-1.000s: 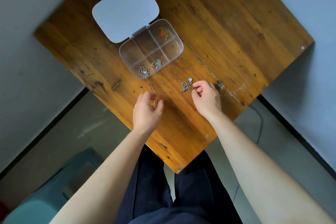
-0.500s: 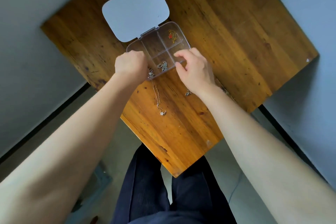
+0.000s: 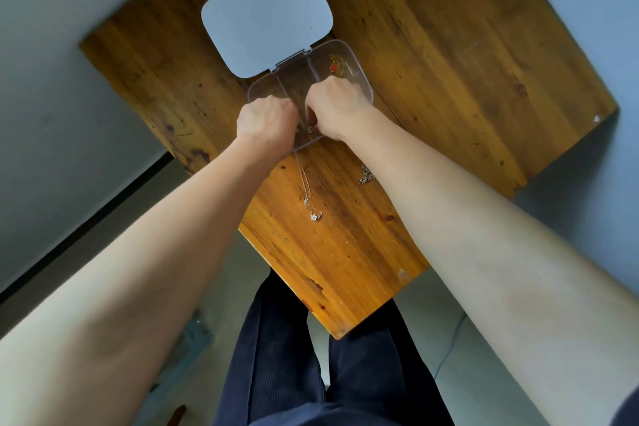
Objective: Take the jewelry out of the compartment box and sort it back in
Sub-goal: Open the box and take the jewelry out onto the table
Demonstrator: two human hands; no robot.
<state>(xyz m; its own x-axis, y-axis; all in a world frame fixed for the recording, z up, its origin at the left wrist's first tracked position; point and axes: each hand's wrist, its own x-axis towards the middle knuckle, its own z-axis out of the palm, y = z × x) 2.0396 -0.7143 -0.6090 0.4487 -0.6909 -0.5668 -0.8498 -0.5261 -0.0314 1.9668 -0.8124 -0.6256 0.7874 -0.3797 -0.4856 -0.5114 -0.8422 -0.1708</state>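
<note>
The clear compartment box [image 3: 273,91] lies on the wooden table [image 3: 449,62] with its grey lid [image 3: 266,14] swung open behind it. My left hand [image 3: 266,124] is curled over the box's near-left corner. My right hand [image 3: 337,111] reaches into the near-right compartments, fingertips down and hidden. A small silver piece [image 3: 310,130] shows between the hands. A red and gold piece [image 3: 334,66] lies in the far right compartment. A silver necklace [image 3: 304,180] trails from under my left hand over the rim, its flower pendant [image 3: 315,216] on the table.
Another silver jewelry piece [image 3: 366,175] lies on the table, partly under my right forearm. The table's near corner points at my lap. Grey floor lies on both sides, and a small white mark [image 3: 597,119] sits at the table's right corner.
Both hands moved from the loose jewelry near me up to the box and closed in over its near compartments. The silver piece by my right hand stayed on the table.
</note>
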